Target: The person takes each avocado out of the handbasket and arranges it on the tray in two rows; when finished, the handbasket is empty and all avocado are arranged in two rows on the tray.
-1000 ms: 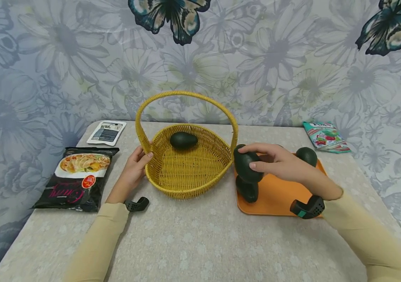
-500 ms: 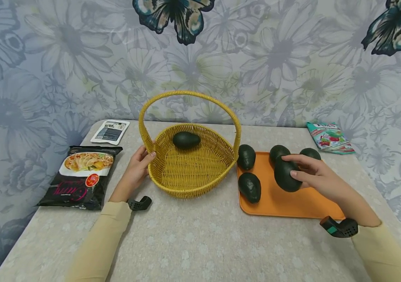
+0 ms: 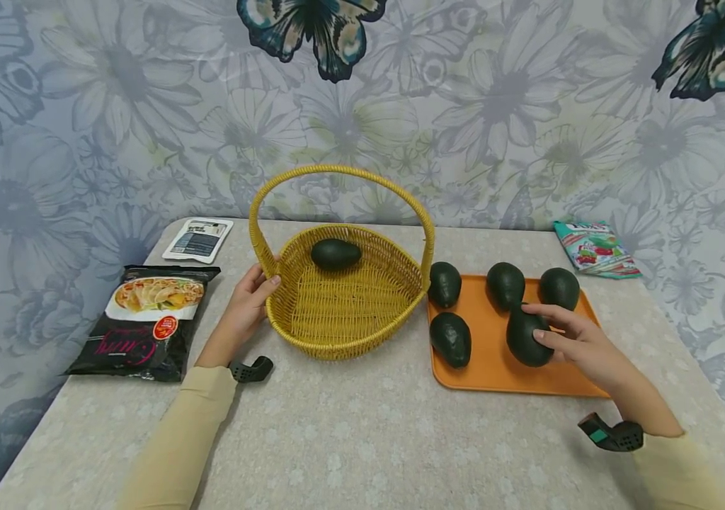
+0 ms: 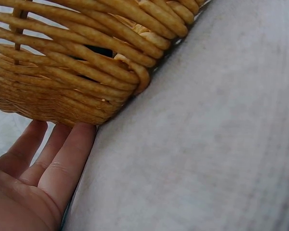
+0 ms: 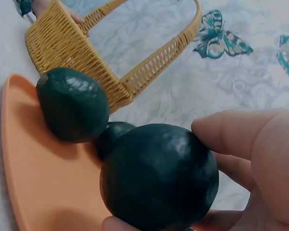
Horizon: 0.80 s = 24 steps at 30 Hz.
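A yellow wicker basket [image 3: 343, 312] with a tall handle stands mid-table, one dark green avocado [image 3: 335, 253] lying inside at the back. My left hand [image 3: 249, 301] rests against its left wall, fingers [image 4: 62, 161] straight along the weave [image 4: 77, 72]. To the right lies an orange tray [image 3: 496, 372]. My right hand [image 3: 547, 327] grips an avocado [image 3: 527, 338] that sits on the tray's middle; the right wrist view shows this fruit [image 5: 159, 175] held between thumb and fingers [image 5: 250, 149]. Several more avocados lie on the tray, such as one [image 3: 444, 284] by the basket and one [image 3: 452, 338] nearer me.
A black noodle packet [image 3: 142, 322] and a white packet [image 3: 198, 239] lie left of the basket. A colourful snack bag [image 3: 594, 248] sits at the back right corner. Floral wallpaper stands behind the pale table [image 3: 362, 439].
My right hand carried the avocado away from the basket's right rim, rightward and down onto the tray's middle. The left hand and the basket stayed put.
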Motion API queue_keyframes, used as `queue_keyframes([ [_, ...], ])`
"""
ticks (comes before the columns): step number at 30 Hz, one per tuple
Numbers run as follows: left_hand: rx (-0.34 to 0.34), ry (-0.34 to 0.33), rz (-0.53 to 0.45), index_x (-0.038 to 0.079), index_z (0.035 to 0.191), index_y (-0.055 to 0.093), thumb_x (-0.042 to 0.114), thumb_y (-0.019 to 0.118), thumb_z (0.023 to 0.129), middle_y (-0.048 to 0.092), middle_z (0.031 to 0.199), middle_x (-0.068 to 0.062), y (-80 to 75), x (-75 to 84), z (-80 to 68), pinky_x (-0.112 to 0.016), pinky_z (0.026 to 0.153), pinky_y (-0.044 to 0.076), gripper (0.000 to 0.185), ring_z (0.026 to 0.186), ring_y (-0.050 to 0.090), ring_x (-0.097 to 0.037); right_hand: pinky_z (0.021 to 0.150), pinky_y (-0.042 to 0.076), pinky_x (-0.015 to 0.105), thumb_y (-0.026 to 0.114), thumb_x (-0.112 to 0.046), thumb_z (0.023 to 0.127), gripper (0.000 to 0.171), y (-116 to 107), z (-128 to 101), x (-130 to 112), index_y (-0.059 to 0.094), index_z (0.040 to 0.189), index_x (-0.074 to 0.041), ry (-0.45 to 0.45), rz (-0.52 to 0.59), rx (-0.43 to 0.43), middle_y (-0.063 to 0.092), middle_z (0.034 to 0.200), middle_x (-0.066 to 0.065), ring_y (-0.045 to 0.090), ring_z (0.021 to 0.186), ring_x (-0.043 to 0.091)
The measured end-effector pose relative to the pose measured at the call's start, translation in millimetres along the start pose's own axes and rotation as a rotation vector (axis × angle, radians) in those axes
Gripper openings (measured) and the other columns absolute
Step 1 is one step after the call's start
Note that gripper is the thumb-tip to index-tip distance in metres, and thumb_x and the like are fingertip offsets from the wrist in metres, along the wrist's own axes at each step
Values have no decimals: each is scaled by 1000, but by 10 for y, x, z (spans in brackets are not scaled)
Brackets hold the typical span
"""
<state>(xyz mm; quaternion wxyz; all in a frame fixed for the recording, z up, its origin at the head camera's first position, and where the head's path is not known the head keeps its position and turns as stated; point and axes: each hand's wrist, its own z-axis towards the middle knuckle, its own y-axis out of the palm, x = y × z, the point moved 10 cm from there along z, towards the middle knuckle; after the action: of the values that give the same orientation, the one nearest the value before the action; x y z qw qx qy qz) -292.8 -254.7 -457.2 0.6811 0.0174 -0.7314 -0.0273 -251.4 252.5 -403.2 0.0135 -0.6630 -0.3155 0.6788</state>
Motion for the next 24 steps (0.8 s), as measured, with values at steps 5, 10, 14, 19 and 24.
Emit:
queue_keyframes([
  [5,-5,18,-3,13,160,30,27,52,108,34,156,-17,0,7,2,-21,83,57,59,114,56,-3,72,54,29,57,-21,106,44,29,35,136,50,148,-13,53,1,-4,47,134,-25,55,98,6],
  [10,-3,15,-3,15,160,31,28,53,107,34,155,-16,-15,6,5,-22,83,57,58,114,56,-5,76,56,29,58,-25,105,46,30,59,161,50,148,-10,70,-17,4,46,134,-25,54,105,2],
  [14,-1,-1,13,17,160,30,30,52,107,30,159,-18,-25,7,6,-22,83,57,59,117,53,-7,69,53,28,59,-22,105,44,46,78,160,52,146,-9,52,-11,9,49,131,-28,55,94,6],
  [19,-5,-3,13,17,160,29,29,52,107,29,160,-19,-16,9,6,-22,82,57,59,117,53,-6,65,51,28,58,-18,104,41,69,85,178,54,144,-9,39,4,6,52,128,-31,55,87,8],
  [24,-6,-2,7,17,160,30,28,52,108,28,161,-18,-9,4,9,-21,82,57,58,116,54,-5,65,51,28,58,-17,104,41,75,81,193,54,144,-10,41,22,-2,52,127,-29,55,87,9],
])
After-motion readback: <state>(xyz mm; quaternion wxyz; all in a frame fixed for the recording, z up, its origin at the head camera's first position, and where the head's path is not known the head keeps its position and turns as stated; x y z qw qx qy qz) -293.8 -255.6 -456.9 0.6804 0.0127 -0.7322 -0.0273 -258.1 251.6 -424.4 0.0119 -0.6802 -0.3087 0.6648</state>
